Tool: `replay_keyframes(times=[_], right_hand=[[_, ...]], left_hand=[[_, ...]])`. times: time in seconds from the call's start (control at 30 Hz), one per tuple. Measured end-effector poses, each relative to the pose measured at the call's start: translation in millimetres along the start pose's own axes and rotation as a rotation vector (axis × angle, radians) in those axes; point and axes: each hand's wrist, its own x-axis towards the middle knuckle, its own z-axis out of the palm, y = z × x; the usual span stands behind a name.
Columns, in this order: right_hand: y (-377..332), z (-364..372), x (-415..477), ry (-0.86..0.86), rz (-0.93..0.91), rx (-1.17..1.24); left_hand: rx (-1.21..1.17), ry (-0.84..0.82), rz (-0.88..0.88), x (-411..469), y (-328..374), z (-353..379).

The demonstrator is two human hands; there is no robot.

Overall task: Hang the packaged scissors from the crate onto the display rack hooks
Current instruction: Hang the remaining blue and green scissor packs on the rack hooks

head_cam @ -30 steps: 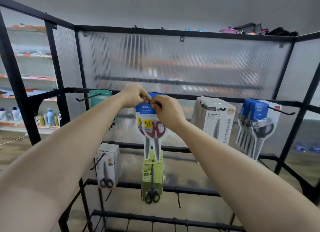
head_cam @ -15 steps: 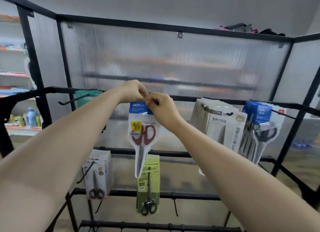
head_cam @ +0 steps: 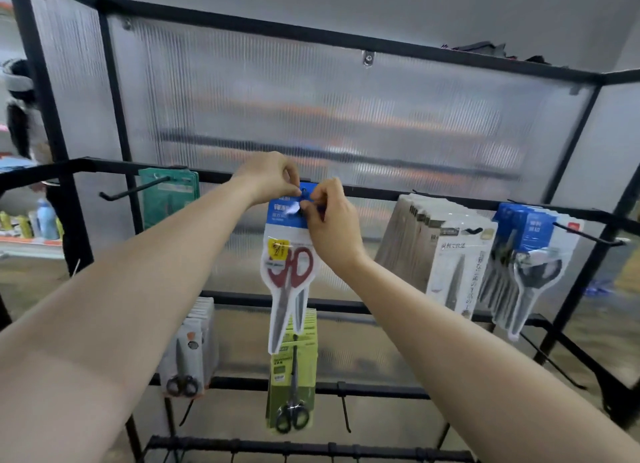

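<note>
Our left grip pinches the upper left corner of the pack's blue header between thumb and forefinger. Our right grip is curled on the header's right side, fingertips closed over the hang hole. Both grips are therefore tight on the card, and neither is free. The pack hangs straight down from them, red handles up and blades pointing at the floor, just in front of the rack's middle rail. The hook we are aiming for is hidden behind our fingers, so we cannot tell whether the hole is already threaded or only lined up. We judge this pack to be in the last part of its hanging, with the push onto the hook and the release still to come. A second blade shows close behind the pack, which suggests another one may already sit there. Several hooks around it are stocked: a green pack to the left, grey packs and blue packs to the right, and yellow-green packs and pale packs on the rail below. One hook on the left stands bare. The crate is out of view, so we cannot say how many packs remain.
</note>
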Motion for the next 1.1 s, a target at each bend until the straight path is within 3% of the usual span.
replay_keyframes(times=[0.1, 0.23, 0.33, 0.57, 0.8, 0.97, 1.1], right_hand=[[4.7, 8.3, -0.1, 0.056, -0.038, -0.087], [16.4, 23.7, -5.8, 0.126, -0.114, -0.381], [24.3, 32.8, -8.7, 0.009, -0.019, -0.496], [60.7, 48.9, -10.2, -0.240, 0.089, -0.805], [65.8, 50.7, 0.2, -0.303, 0.016, -0.941], [81.7, 46.6, -28.2, -0.425, 0.050, -0.876], [116.1, 50.5, -83.6, -0.450, 0.196, -0.786]], left_hand=[[-0.067, 0.161, -0.006, -0.7, -10.0, 6.4], [0.030, 0.351, -0.035, -11.7, -33.4, 20.5], [0.086, 0.385, -0.030, -25.4, -50.3, 38.7], [0.139, 0.141, -0.045, -41.8, -72.8, 85.2], [0.240, -0.028, -0.141, -69.0, -81.0, 109.3], [0.206, -0.221, -0.231, -101.1, -93.0, 133.3], [0.280, -0.271, -0.235, -137.7, -107.0, 165.7]])
